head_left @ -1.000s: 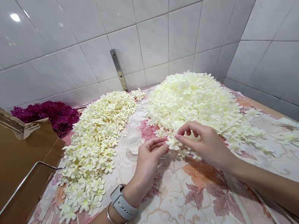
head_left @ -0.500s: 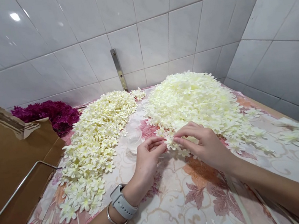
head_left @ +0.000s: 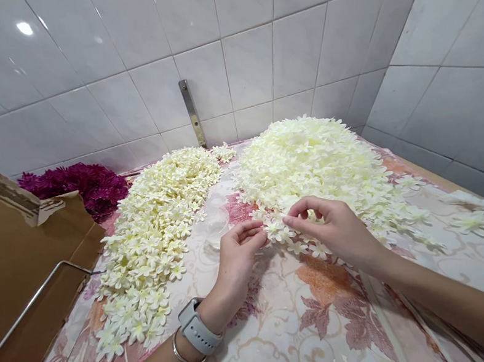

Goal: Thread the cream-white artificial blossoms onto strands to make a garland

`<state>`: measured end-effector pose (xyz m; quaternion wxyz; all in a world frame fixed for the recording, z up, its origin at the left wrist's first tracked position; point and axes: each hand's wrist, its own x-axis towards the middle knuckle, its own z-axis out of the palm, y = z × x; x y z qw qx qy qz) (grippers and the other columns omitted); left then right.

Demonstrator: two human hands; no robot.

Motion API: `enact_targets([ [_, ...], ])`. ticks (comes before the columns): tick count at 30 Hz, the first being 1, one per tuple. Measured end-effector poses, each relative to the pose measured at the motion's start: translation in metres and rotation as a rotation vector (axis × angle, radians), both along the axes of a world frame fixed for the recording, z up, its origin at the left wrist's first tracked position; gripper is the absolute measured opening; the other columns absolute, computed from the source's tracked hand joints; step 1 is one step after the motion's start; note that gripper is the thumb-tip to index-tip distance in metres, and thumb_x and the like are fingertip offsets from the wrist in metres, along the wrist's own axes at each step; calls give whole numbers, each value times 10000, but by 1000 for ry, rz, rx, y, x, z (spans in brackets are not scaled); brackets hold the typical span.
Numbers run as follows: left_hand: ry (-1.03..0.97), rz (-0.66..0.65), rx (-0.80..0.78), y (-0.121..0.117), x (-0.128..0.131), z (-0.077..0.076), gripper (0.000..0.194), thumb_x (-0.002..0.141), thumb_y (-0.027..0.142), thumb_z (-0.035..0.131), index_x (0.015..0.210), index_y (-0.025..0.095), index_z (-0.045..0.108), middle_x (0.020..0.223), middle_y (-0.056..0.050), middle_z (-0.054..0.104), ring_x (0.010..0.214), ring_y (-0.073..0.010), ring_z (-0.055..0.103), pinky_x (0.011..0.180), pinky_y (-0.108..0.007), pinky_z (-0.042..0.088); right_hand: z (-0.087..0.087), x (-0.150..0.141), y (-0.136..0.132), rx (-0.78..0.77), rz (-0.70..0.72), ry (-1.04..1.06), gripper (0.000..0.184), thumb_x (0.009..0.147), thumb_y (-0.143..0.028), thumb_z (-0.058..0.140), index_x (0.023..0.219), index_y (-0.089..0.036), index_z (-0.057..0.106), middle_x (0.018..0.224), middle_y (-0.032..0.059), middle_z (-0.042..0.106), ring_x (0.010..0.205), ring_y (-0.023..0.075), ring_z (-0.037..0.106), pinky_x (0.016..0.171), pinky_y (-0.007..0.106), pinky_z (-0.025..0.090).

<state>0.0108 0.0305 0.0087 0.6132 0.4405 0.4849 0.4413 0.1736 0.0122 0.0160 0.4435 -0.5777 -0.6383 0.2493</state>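
Between my two hands is a small white artificial flower (head_left: 278, 231) with a pale yellow centre. My left hand (head_left: 242, 259) pinches it at its left edge between thumb and fingertips. At the flower's right edge, the thumb and index finger of my right hand (head_left: 337, 226) are pressed together; whatever lies between those tips is too small to make out. Just behind my right hand rises a big heap of white flower heads (head_left: 308, 160), with a few loose ones lying under my fingers. Left of my left hand stretches a long pile of creamier flowers (head_left: 156, 227).
A cardboard box (head_left: 15, 277) with a bent metal wire handle (head_left: 30, 306) stands at the left. Behind it lie purple flowers (head_left: 79, 188). A floral cloth (head_left: 272, 350) covers the table, which meets a tiled wall (head_left: 250, 67) carrying a metal strip (head_left: 192, 111).
My right hand has shifted slightly to the right, its fingers more curled, and more of the flower shows between my hands. My left hand has hardly moved.
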Motion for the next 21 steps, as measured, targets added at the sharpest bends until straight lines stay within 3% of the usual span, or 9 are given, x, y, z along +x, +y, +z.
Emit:
enact_targets([
  [7, -7, 14, 6, 0, 0, 0, 172, 632, 147, 688, 803, 137, 674, 761, -16, 640, 686, -104, 588, 631, -206, 461, 0, 12, 9, 49, -145, -150, 339, 845, -429, 468, 595, -201, 455, 539, -27, 459, 500, 116, 421, 483, 248, 310],
  [13, -1, 3, 8, 1, 0, -2, 182, 645, 164, 685, 826, 146, 674, 773, -18, 641, 685, -107, 589, 627, -209, 465, -2, 17, 12, 182, -117, -256, 171, 814, -316, 495, 733, -197, 588, 752, 43, 649, 728, 193, 579, 665, 304, 406],
  [16, -4, 5, 7, 1, 0, -2, 171, 640, 157, 685, 811, 149, 673, 759, -17, 641, 667, -105, 586, 624, -211, 466, -4, 17, 12, 208, -124, -261, 162, 811, -287, 481, 790, -189, 607, 844, 71, 671, 826, 218, 593, 722, 322, 416],
  [19, -9, 14, 0, 1, 0, -2, 167, 634, 148, 687, 800, 148, 672, 751, -18, 638, 664, -106, 585, 622, -212, 466, -2, 15, 9, 154, -126, -212, 191, 826, -257, 443, 902, -190, 604, 811, 49, 647, 616, 156, 545, 574, 278, 399],
  [21, -13, 15, -4, 0, 0, -2, 162, 633, 146, 687, 795, 147, 673, 753, -19, 637, 670, -107, 586, 623, -212, 467, 1, 14, 6, 62, -100, -114, 235, 838, -241, 416, 992, -203, 589, 685, 0, 578, 442, 100, 391, 445, 244, 309],
])
